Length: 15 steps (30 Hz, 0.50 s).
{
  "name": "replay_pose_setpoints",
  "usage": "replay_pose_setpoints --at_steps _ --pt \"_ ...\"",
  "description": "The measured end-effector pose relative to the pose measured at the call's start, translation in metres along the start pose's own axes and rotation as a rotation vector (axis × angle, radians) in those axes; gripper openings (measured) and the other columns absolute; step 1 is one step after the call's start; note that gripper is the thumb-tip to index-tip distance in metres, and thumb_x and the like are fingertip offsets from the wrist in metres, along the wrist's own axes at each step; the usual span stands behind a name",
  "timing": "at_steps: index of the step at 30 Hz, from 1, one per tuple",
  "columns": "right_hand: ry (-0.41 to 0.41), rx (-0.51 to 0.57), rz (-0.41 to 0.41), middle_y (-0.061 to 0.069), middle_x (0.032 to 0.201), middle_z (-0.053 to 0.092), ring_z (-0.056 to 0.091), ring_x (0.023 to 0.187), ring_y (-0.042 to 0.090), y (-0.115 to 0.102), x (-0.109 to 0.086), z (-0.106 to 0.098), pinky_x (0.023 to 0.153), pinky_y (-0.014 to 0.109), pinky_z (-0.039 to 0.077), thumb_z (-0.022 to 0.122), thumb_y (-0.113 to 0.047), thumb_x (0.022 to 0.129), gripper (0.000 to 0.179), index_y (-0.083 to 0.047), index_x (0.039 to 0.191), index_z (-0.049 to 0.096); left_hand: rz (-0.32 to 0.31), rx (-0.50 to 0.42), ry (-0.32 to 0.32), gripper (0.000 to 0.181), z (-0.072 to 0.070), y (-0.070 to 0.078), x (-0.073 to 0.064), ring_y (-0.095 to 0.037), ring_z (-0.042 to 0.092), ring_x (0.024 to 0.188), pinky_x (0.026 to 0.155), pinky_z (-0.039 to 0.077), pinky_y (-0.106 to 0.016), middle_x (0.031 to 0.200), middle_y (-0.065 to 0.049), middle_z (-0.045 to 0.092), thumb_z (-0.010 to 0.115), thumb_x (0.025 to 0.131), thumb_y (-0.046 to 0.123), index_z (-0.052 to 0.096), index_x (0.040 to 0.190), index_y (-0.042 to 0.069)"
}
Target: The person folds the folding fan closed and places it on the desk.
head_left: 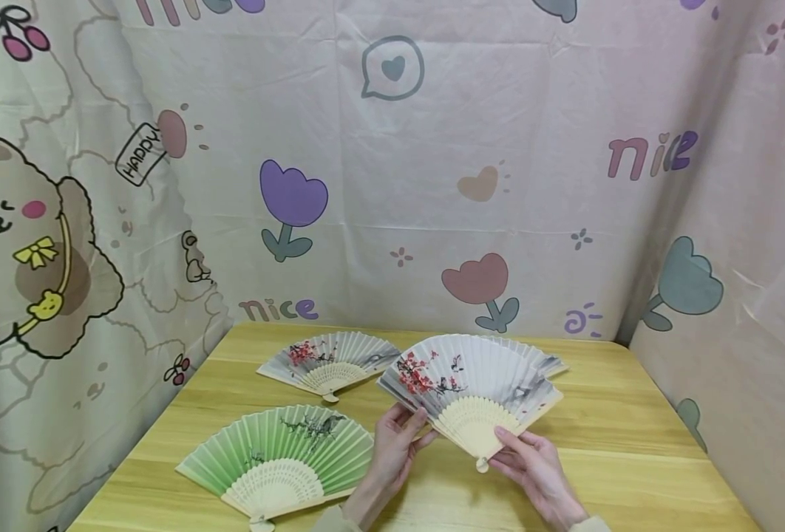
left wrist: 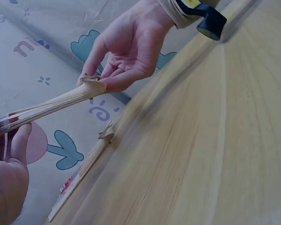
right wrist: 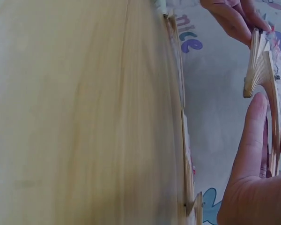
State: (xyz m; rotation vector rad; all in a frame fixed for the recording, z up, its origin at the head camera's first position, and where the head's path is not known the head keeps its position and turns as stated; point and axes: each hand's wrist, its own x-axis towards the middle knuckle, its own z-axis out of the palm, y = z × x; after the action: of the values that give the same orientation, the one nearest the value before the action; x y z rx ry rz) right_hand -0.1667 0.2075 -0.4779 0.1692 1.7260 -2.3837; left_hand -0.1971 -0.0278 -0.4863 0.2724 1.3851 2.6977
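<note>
A spread folding fan [head_left: 479, 369], white and grey with red blossoms and pale ribs, is held up off the table. My left hand [head_left: 392, 443] grips its left edge. Near the pivot, my right hand [head_left: 532, 465] pinches the lower right side, thumb on the front and fingers behind. The left wrist view catches this held fan [left wrist: 56, 103] edge-on between both hands. In the right wrist view, its ribs [right wrist: 271, 103] stand beside my right thumb. A spread green fan [head_left: 286, 443] with a dark branch print lies beside my left hand, its right part hidden by that hand.
A spread grey fan [head_left: 332, 362] with red blossoms lies at the back left of the wooden table [head_left: 632, 443]. Another fan [head_left: 555, 363] shows behind the held one, mostly hidden. Printed cloth [head_left: 406, 148] hangs around the table's back and sides.
</note>
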Motion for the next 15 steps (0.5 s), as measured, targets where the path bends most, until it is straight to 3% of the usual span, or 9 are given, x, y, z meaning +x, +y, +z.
replay_pose_setpoints --at_steps 5,15 --pt "0.030 -0.032 0.013 -0.002 0.079 0.073 0.073 0.074 0.011 -0.0011 0.0003 -0.0015 0.083 0.029 0.067 0.060 -0.016 0.100 0.011 -0.015 0.091 0.067 0.016 0.061 0.004 0.054 0.0008 -0.0002 0.0002 -0.016 0.071 0.107 0.097 0.062 -0.036 0.118 -0.003 0.066 0.061 0.098 0.003 0.038 0.143 -0.015" --pt "-0.048 -0.076 -0.016 -0.002 0.082 0.072 0.072 0.077 0.011 -0.0002 -0.0011 -0.0037 0.084 0.029 0.067 0.056 -0.013 0.100 0.013 -0.014 0.093 0.067 0.003 0.138 0.003 0.054 0.0034 0.0003 -0.0005 -0.018 0.071 0.107 0.095 0.063 -0.035 0.120 -0.009 0.065 0.064 0.097 0.008 0.041 0.141 -0.015"
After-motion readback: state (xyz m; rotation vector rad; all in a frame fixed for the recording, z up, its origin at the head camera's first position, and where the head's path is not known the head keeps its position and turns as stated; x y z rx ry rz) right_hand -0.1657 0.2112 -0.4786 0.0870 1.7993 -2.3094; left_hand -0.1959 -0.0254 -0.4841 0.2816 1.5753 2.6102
